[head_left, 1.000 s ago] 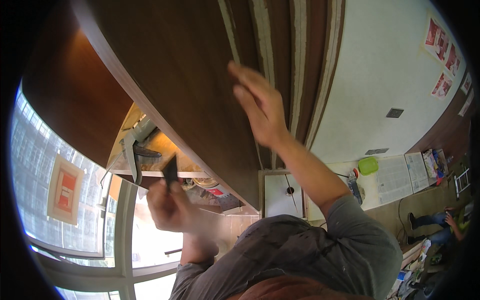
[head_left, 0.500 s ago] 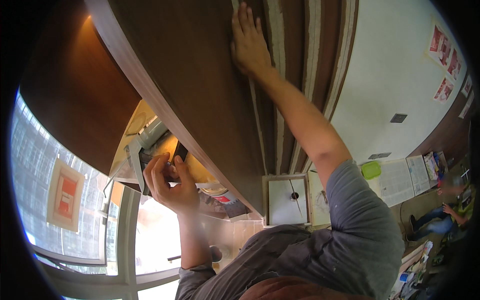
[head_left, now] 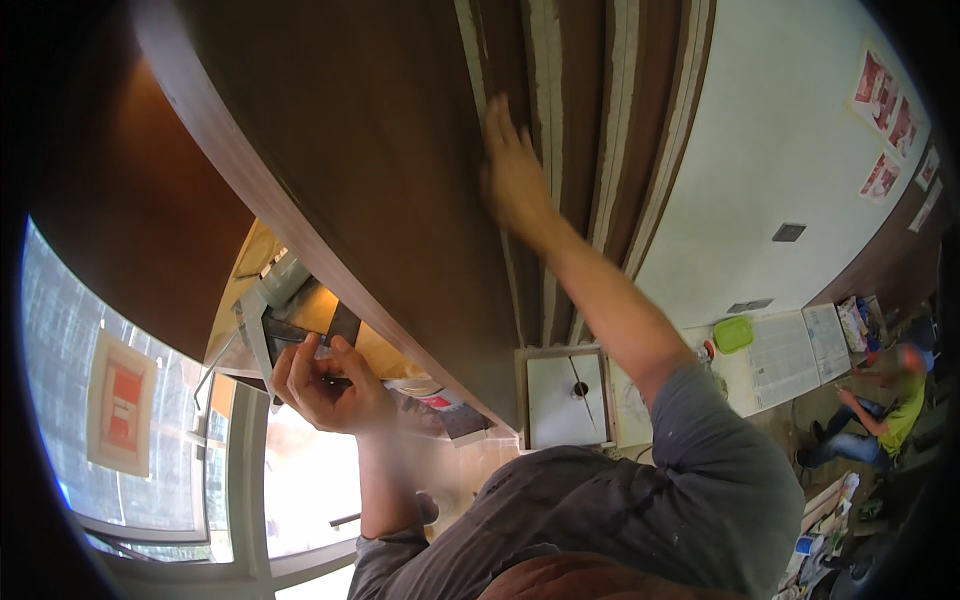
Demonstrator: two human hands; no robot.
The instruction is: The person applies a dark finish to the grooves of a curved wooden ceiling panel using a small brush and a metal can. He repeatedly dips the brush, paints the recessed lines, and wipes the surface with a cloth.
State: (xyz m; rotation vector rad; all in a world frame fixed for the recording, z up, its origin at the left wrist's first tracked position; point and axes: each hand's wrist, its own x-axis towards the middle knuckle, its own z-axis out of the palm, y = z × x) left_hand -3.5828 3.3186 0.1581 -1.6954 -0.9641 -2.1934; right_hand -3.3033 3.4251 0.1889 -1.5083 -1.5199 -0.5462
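My right hand (head_left: 518, 185) lies with fingers stretched out along a pale strip on the tall dark wood panel (head_left: 380, 170). It is open, slightly blurred, with nothing seen in it. More pale strips (head_left: 547, 90) run side by side down the panel's right part. At lower left my left hand (head_left: 335, 388) is closed, with fingers curled and thumb bent in. A dark flat piece (head_left: 288, 332) shows just past its fingertips; what the fingers pinch cannot be made out. A grey cylinder (head_left: 283, 281) lies beyond this hand, on a shelf beside the panel's light edge (head_left: 250, 165).
A white square panel with a round hole (head_left: 550, 405) sits by the panel's foot. On a paper-covered surface stands a green tray (head_left: 733, 335). A tin (head_left: 432, 397) is near my left wrist. Another person (head_left: 885, 420) is low at far right. A window (head_left: 160, 420) fills the left.
My right hand has slid down the panel along the strip, toward me. The left hand stays curled near the shelf, slightly lower in view. The whole view has shifted a little.
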